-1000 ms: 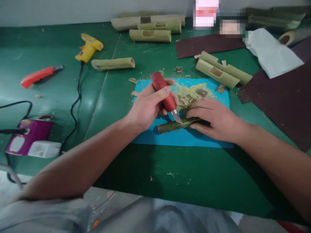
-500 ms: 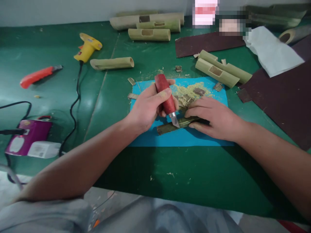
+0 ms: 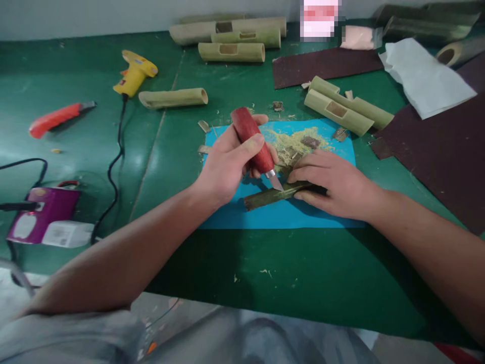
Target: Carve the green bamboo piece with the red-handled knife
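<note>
My left hand (image 3: 235,164) is closed round the red wooden handle of a carving knife (image 3: 254,142). The tip of its short metal blade touches the upper face of a dark green-brown bamboo piece (image 3: 262,199). From the right, my right hand (image 3: 331,177) grips that bamboo between thumb and fingers, hiding its far end. The piece lies at a slant on a blue sheet (image 3: 227,218). Behind it, pale shavings and sawdust (image 3: 295,141) are heaped with dark bamboo chips (image 3: 311,142) among them.
Notched bamboo tubes lie at the back (image 3: 232,52) and right (image 3: 339,112). On the left are a yellow glue gun (image 3: 132,76), an orange-red utility knife (image 3: 60,117) and a purple power box (image 3: 47,212) with cords. Dark brown boards (image 3: 435,162) and white paper (image 3: 426,78) occupy the right.
The knife handle has tipped further up and left with my left hand, and its blade tip has shifted slightly right and up along the bamboo. My right hand has stayed put.
</note>
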`<state>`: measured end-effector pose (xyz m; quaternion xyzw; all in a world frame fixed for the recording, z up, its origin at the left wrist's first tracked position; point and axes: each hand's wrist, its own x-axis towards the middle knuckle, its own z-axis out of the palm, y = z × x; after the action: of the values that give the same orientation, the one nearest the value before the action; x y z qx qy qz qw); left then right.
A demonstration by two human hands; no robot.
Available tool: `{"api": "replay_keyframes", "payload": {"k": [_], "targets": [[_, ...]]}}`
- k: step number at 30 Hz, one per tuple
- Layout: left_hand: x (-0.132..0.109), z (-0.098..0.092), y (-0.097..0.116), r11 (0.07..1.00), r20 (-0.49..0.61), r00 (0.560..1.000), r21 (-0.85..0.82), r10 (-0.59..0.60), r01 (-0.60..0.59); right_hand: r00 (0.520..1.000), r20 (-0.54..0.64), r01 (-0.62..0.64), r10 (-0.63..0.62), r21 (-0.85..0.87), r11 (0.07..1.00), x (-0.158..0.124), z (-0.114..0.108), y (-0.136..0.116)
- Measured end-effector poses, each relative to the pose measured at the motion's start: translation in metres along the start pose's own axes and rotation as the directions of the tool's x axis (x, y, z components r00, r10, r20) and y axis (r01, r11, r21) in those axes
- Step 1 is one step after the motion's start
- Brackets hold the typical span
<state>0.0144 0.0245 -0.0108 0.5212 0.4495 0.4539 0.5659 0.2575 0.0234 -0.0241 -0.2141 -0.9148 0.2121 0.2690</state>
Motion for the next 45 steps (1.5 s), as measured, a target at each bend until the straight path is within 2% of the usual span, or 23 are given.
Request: {"api": "replay_keyframes", "payload": {"k": [9, 17, 21, 28, 34, 40, 45], "targets": [[0.007, -0.01, -0.005, 0.987, 0.078, 0.991, 0.106, 0.109, -0.117, 1.0, 0.004, 0.006, -0.006, 0.0, 1.0, 0.0, 0.0, 0.001], [0.007, -0.01, -0.008, 0.99, 0.085, 0.992, 0.101, 0.093, -0.101, 1.0, 0.012, 0.002, -0.002, -0.005, 1.0, 0.0, -0.001, 0.0], [0.005, -0.009, -0.008, 0.987, 0.101, 0.994, 0.155, 0.03, -0.046, 1.0, 0.018, 0.004, -0.004, -0.008, 1.0, 0.0, -0.001, 0.001], [0.001, -0.002, -0.004, 0.996, 0.004, 1.0, 0.092, 0.022, -0.022, 1.0, -0.002, -0.012, 0.012, -0.023, 1.0, 0.001, 0.001, -0.001], [-0.003, 0.003, 0.004, 0.991, -0.011, 1.0, 0.136, 0.008, -0.006, 1.0, -0.013, -0.008, 0.008, -0.047, 0.999, 0.0, 0.002, -0.002], [-0.005, 0.006, 0.009, 0.992, -0.003, 0.996, 0.094, -0.088, 0.088, 1.0, -0.007, -0.009, 0.009, -0.018, 1.0, -0.001, 0.002, -0.001], [-0.006, 0.008, 0.01, 0.996, -0.047, 0.997, 0.061, -0.065, 0.068, 1.0, -0.018, -0.012, 0.012, -0.023, 1.0, 0.0, 0.003, -0.003]]}}
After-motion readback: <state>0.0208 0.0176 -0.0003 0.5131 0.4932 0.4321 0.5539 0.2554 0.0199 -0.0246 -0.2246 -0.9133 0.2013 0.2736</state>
